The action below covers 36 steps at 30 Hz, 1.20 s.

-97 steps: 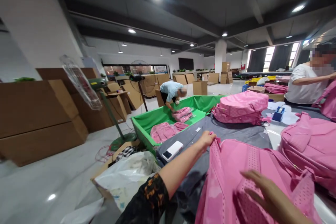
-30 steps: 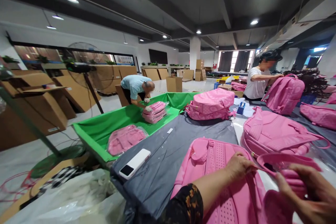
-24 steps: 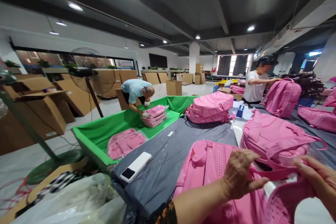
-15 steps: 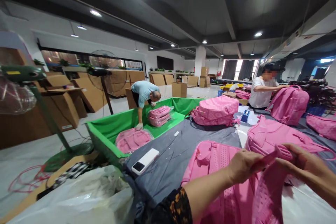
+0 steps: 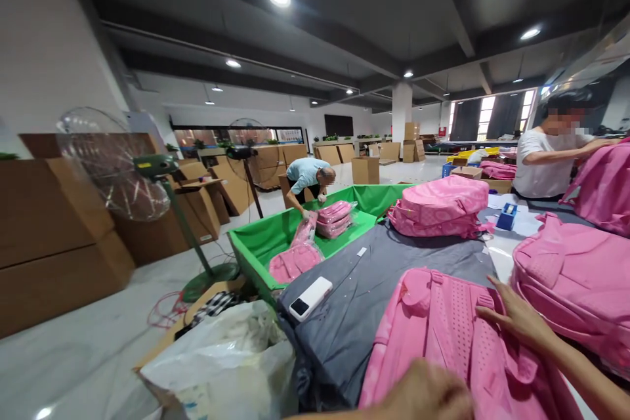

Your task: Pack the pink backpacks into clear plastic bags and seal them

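Observation:
In front of me a pink backpack (image 5: 411, 335) lies on the grey cloth-covered table (image 5: 344, 305), its dotted shoulder straps facing up. My right hand (image 5: 522, 318) rests on the upper part of the right strap (image 5: 487, 341), thumb and fingers spread apart. Low in the view, my left hand (image 5: 426, 394) is over the lower part of the backpack. Motion smears its fingers, so whether it grips anything does not show. A second pink backpack (image 5: 581, 262) lies just right of my right hand.
Another pink backpack (image 5: 440, 207) lies farther back, near a blue tape dispenser (image 5: 506, 216). A white phone (image 5: 311, 298) lies at the table's left. Beyond is a green-lined bin (image 5: 258, 243) with bagged backpacks, where one person bends. Another person (image 5: 546, 157) handles a backpack at right.
Both hands have let go of the raised strap, which now lies on the backpack. My left hand moved down towards me. The view swung left, and the bending person lifted a bagged backpack.

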### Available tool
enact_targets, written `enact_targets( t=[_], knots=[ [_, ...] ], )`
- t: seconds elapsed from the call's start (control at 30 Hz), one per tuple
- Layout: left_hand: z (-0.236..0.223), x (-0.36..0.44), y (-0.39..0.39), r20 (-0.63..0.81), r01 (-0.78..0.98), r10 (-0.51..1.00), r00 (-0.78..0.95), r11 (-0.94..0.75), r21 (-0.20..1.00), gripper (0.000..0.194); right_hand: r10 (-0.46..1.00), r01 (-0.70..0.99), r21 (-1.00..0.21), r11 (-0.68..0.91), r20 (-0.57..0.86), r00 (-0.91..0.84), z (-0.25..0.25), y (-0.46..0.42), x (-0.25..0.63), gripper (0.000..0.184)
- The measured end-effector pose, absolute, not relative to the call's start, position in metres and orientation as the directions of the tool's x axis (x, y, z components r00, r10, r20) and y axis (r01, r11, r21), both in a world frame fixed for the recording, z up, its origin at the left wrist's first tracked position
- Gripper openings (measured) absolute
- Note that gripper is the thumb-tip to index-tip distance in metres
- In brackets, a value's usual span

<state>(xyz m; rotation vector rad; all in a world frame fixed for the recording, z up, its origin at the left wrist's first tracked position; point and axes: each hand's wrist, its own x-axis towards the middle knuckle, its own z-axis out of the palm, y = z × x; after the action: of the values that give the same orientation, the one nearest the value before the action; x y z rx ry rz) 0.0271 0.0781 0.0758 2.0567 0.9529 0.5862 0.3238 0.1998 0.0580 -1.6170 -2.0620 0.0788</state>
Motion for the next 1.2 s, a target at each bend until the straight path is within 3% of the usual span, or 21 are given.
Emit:
enact_targets(
  t=[0.1,0.17,0.33,0.47,0.53,0.63,0.7,0.87,0.97,1.07,1.2],
  knots=[
    [0.106,0.024,0.147,0.266,0.689,0.936,0.232,-0.351,0.634,0.029,0.900,0.870,-0.378,0.318,0.408,-0.152,0.039,0.204,0.327,0.076],
    [0.115,0.034,0.201,0.170,0.763,0.982,0.078,-0.168,0.624,0.027,0.881,0.832,-0.430,0.350,0.454,-0.136,0.034,0.202,0.325,0.076],
    [0.099,0.065,0.285,-0.059,0.748,0.997,0.042,0.008,0.664,0.026,0.829,0.725,-0.517,0.454,0.543,-0.132,0.034,0.188,0.316,0.060],
    [0.083,0.067,0.286,-0.015,0.739,0.998,0.060,-0.034,0.673,0.016,0.814,0.695,-0.530,0.485,0.565,-0.137,0.037,0.177,0.312,0.050],
    [0.080,0.062,0.274,0.048,0.721,0.990,0.136,-0.132,0.680,0.022,0.803,0.702,-0.517,0.490,0.582,-0.133,0.035,0.173,0.313,0.048],
    [0.077,0.051,0.250,0.172,0.663,0.944,0.282,-0.321,0.676,0.029,0.759,0.756,-0.424,0.499,0.635,-0.145,0.029,0.165,0.314,0.048],
    [0.072,0.043,0.230,0.258,0.622,0.900,0.351,-0.430,0.654,0.023,0.712,0.819,-0.303,0.488,0.681,-0.172,0.024,0.157,0.311,0.047],
    [0.040,0.032,0.184,0.470,0.567,0.774,0.424,-0.631,0.529,0.033,0.594,0.912,0.009,0.410,0.756,-0.275,0.000,0.124,0.300,0.045],
    [0.019,0.027,0.165,0.428,0.591,0.755,0.497,-0.656,0.469,0.032,0.605,0.897,0.013,0.441,0.734,-0.308,-0.023,0.103,0.305,0.042],
    [0.007,0.028,0.165,0.244,0.633,0.765,0.596,-0.635,0.443,0.027,0.695,0.877,-0.065,0.477,0.638,-0.331,-0.037,0.096,0.317,0.039],
    [0.004,0.048,0.207,0.050,0.708,0.802,0.595,-0.553,0.439,0.028,0.932,0.946,-0.128,0.297,0.252,-0.259,-0.023,0.130,0.324,0.038]
  ],
)
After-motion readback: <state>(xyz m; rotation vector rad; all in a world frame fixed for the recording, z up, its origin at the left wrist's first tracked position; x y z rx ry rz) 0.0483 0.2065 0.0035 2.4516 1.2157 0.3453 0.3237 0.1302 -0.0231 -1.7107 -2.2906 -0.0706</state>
